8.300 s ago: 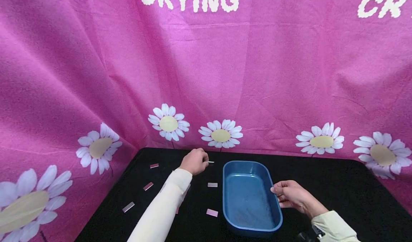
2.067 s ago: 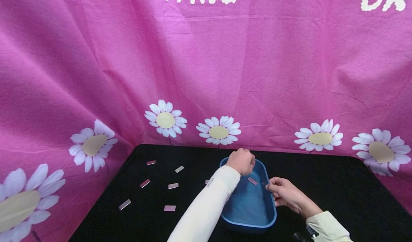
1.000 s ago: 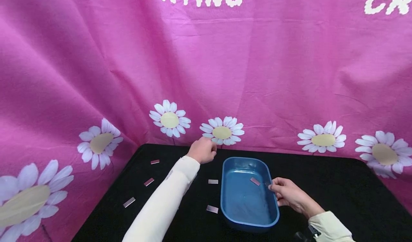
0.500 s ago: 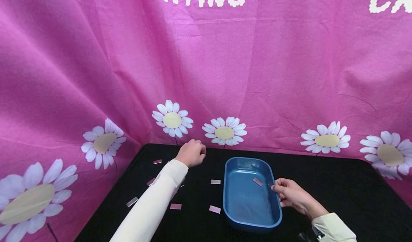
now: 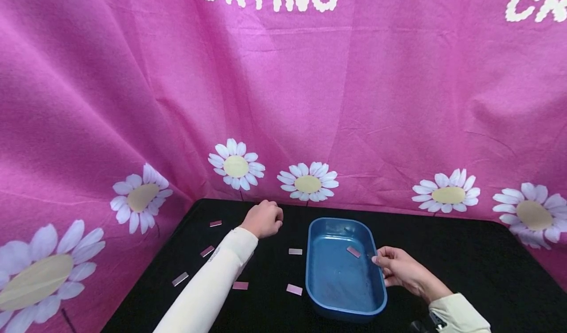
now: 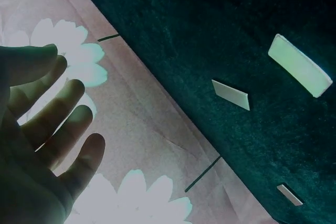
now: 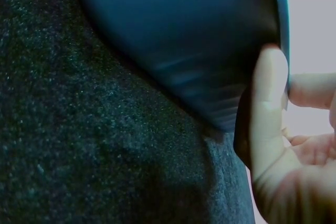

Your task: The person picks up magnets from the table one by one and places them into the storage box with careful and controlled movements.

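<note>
A blue rectangular tub (image 5: pixel 341 286) stands on the black tabletop, and my right hand (image 5: pixel 404 270) pinches its right rim between thumb and fingers. One small flat pinkish strip (image 5: pixel 353 252) lies inside, near that side. My left hand (image 5: pixel 263 219) hovers over the back of the table, left of the tub. In the left wrist view its fingers (image 6: pixel 63 114) are loosely bent with nothing between them. More strips lie about: a pale one (image 5: pixel 295 251) and a pink one (image 5: pixel 294 289) left of the tub, another pink one (image 5: pixel 240 286) beside the left sleeve.
Farther left lie a dark pink strip (image 5: pixel 215 223), a second one (image 5: pixel 206 251) and a silvery strip (image 5: pixel 179 279). A pink curtain (image 5: pixel 376 102) printed with daisies hangs right behind the table's back edge. The left sleeve (image 5: pixel 212 279) crosses the table's middle-left.
The left hand held a thin strip earlier, then reached over the tub; it has since moved back left and lowered slightly. A strip now lies in the formerly empty tub. The right hand keeps its grip.
</note>
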{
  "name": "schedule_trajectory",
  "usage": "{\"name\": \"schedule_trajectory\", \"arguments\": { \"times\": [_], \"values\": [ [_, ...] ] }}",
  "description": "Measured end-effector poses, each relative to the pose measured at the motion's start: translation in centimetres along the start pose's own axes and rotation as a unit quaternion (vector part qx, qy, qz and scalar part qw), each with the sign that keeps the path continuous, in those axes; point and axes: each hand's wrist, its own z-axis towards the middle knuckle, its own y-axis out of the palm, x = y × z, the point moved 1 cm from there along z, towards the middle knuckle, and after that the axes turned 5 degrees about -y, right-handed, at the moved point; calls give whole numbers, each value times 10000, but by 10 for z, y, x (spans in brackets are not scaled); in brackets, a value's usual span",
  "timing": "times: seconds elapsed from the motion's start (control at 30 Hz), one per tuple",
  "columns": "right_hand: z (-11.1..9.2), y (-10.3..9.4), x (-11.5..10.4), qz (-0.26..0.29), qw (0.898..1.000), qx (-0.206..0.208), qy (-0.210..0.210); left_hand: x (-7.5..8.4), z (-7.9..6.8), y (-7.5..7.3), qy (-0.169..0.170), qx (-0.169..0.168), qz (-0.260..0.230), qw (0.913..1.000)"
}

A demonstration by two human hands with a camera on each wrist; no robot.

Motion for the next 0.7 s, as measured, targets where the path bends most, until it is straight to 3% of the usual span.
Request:
{"name": "schedule_trajectory", "arguments": {
  "times": [0.3, 0.7],
  "values": [
    [1, -1, 4, 54, 10000, 34, -5, 3, -5, 8, -6, -119, -91, 9999],
    [0, 2, 2, 39, 10000, 63, -41, 8, -4, 35, 44, -257, 32, 9997]
  ]
}}
